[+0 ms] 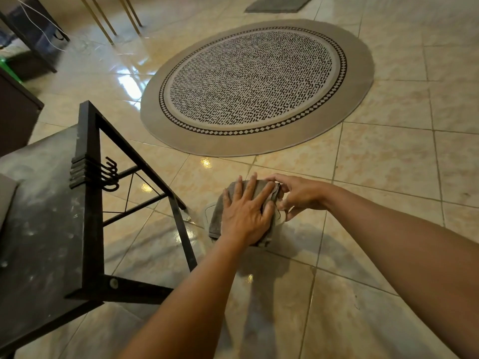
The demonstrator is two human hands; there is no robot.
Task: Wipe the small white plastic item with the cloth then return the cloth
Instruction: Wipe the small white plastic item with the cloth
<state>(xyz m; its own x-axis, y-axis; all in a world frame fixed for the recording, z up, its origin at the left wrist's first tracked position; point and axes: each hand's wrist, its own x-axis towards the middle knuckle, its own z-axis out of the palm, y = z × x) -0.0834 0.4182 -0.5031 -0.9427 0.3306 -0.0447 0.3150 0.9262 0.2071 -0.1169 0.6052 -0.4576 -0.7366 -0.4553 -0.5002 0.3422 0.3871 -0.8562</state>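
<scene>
A grey cloth (216, 220) is draped over the small white plastic item (209, 209), which is held in the air above the tiled floor. Only a pale rounded corner of the item shows at the cloth's left, plus a sliver by my right thumb. My left hand (246, 213) lies flat on top of the cloth, fingers spread, pressing it onto the item. My right hand (298, 194) grips the item's right edge, fingers above and thumb below, pinching a fold of cloth too.
A black metal-framed table (88, 203) with a dusty dark top stands at the left, with hooks (110, 174) on its leg. A round patterned rug (256, 84) lies ahead on the glossy floor. Beyond are a grey mat (277, 2) and gold furniture legs (108, 22).
</scene>
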